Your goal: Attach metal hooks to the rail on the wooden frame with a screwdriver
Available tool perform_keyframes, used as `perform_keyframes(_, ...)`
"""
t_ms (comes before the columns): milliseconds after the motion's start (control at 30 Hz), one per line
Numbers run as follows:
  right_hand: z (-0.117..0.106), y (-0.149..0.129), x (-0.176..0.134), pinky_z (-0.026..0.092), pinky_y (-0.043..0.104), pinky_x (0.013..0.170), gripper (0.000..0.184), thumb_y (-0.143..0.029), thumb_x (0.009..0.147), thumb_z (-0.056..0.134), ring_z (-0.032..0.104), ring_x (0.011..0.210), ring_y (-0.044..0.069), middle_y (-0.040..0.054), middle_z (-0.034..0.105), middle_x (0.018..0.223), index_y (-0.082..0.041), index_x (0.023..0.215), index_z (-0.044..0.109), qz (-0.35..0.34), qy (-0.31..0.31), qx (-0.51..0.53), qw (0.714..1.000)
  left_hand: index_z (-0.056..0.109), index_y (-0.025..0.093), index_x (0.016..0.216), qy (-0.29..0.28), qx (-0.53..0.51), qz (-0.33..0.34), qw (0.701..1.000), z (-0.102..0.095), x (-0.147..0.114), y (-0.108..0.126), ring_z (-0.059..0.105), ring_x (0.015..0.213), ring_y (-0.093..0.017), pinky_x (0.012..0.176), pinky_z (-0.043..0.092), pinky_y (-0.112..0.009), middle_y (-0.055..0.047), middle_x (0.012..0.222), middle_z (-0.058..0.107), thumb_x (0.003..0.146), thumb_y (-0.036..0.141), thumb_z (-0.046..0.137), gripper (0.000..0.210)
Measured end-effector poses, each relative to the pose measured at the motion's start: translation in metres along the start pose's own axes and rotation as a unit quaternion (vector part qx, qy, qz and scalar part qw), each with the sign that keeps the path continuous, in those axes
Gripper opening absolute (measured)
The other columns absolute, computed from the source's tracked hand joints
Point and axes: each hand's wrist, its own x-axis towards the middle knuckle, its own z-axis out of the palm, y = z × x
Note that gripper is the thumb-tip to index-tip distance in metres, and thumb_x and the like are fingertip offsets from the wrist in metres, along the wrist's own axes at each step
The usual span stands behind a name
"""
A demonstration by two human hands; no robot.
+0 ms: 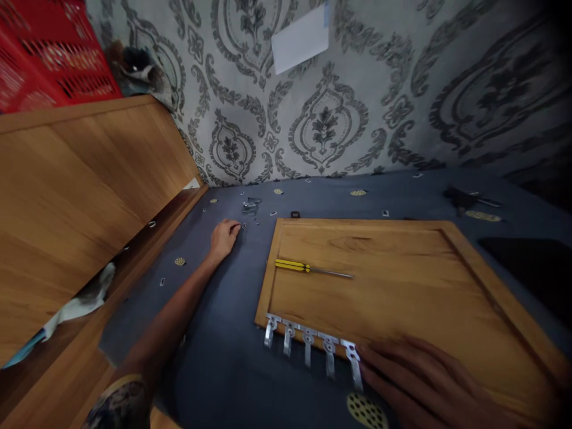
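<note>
White paper (pixel 300 40) hangs unreadable on the wall (pixel 328 122); left hand (pixel 226 238) fingers tiny metal parts (pixel 243 226), grip unclear; right hand (pixel 431 375), fingers outstretched, touches a bracket (pixel 353 354).

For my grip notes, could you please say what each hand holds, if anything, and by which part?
The left hand is at small bits; whether it holds one cannot be told. The right hand, at the end hook, shows no clear grip.
</note>
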Motion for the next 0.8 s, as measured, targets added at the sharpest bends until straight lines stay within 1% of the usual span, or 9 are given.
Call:
perform_keyframes(100,-0.009,-0.007,0.013,0.05,0.042,0.096,0.043,-0.015,0.095,0.048,0.07,0.099,0.021,0.0011,0.079,0.107,-0.028,0.132,0.065,0.026,0.0,0.019,0.999,0.061,0.017,0.125,0.001,0.01,-0.014,1.0,0.001,0.002,0.007,0.064,0.107,-0.022,0.091,0.057,-0.043,-0.01,0.126,0.062,0.099,0.037,0.061,0.033)
perform_keyframes(133,-0.013,-0.01,0.018,0.05,0.042,0.097,0.04,-0.016,0.096,0.048,0.069,0.101,0.021,0.0021,0.079,0.109,-0.027,0.131,0.065,0.028,-0.021,0.03,0.999,0.061,0.017,0.125,0.001,0.011,-0.02,1.0,0.001,0.002,0.01,0.065,0.107,-0.022,0.091,0.057,-0.043,-0.01,0.126,0.062,0.099,0.037,0.061,0.033)
perform_keyframes(233,-0.021,-0.019,0.028,0.048,0.047,0.1,0.036,-0.013,0.098,0.045,0.067,0.104,0.021,0.0036,0.078,0.108,-0.023,0.124,0.067,0.089,-0.031,0.053,0.994,0.062,0.016,0.122,0.002,0.011,-0.034,0.999,0.001,0.002,0.014,0.065,0.105,-0.022,0.091,0.057,-0.043,-0.01,0.122,0.064,0.098,0.037,0.062,0.032)
perform_keyframes(300,-0.025,-0.024,0.032,0.048,0.047,0.102,0.034,-0.013,0.098,0.045,0.066,0.106,0.021,0.0038,0.078,0.11,-0.023,0.121,0.068,0.12,-0.041,0.073,0.989,0.066,0.014,0.111,0.004,0.009,-0.036,0.999,0.0,0.003,0.014,0.066,0.101,-0.021,0.092,0.055,-0.043,-0.008,0.112,0.068,0.097,0.034,0.064,0.024)
perform_keyframes(333,-0.026,-0.025,0.033,0.048,0.047,0.102,0.032,-0.013,0.099,0.045,0.066,0.106,0.02,0.003,0.078,0.11,-0.023,0.119,0.068,0.129,-0.042,0.081,0.987,0.07,0.016,0.102,0.007,0.008,-0.035,0.999,0.0,0.004,0.014,0.066,0.098,-0.022,0.093,0.053,-0.042,-0.007,0.104,0.07,0.095,0.028,0.063,0.016)
perform_keyframes(400,-0.027,-0.027,0.034,0.047,0.047,0.104,0.029,-0.015,0.1,0.047,0.065,0.107,0.02,0.0035,0.078,0.11,-0.021,0.117,0.069,0.128,-0.045,0.093,0.986,0.074,0.018,0.092,0.01,0.006,-0.03,0.999,-0.003,0.005,0.014,0.066,0.093,-0.023,0.09,0.052,-0.039,-0.006,0.095,0.072,0.09,0.022,0.063,0.012)
perform_keyframes(467,-0.029,-0.027,0.034,0.046,0.048,0.105,0.028,-0.016,0.1,0.047,0.063,0.11,0.021,0.0046,0.077,0.114,-0.019,0.118,0.068,0.125,-0.053,0.1,0.986,0.074,0.02,0.087,0.011,0.003,-0.02,1.0,-0.006,0.005,0.014,0.066,0.089,-0.023,0.087,0.051,-0.037,-0.005,0.091,0.072,0.086,0.021,0.063,0.011)
perform_keyframes(567,-0.031,-0.027,0.034,0.043,0.05,0.108,0.027,-0.018,0.102,0.046,0.061,0.113,0.021,0.0048,0.075,0.115,-0.018,0.119,0.067,0.132,-0.059,0.107,0.984,0.074,0.021,0.086,0.007,-0.002,-0.002,1.0,-0.011,0.004,0.014,0.065,0.084,-0.022,0.083,0.051,-0.035,-0.004,0.086,0.07,0.083,0.023,0.063,0.011)
perform_keyframes(800,-0.035,-0.027,0.037,0.043,0.05,0.106,0.025,-0.019,0.103,0.047,0.061,0.111,0.023,0.0057,0.076,0.114,-0.015,0.117,0.067,0.13,-0.079,0.109,0.982,0.069,0.021,0.082,-0.017,-0.017,0.021,0.999,-0.018,0.002,0.012,0.062,0.08,-0.02,0.079,0.049,-0.033,-0.003,0.083,0.067,0.079,0.029,0.062,0.011)
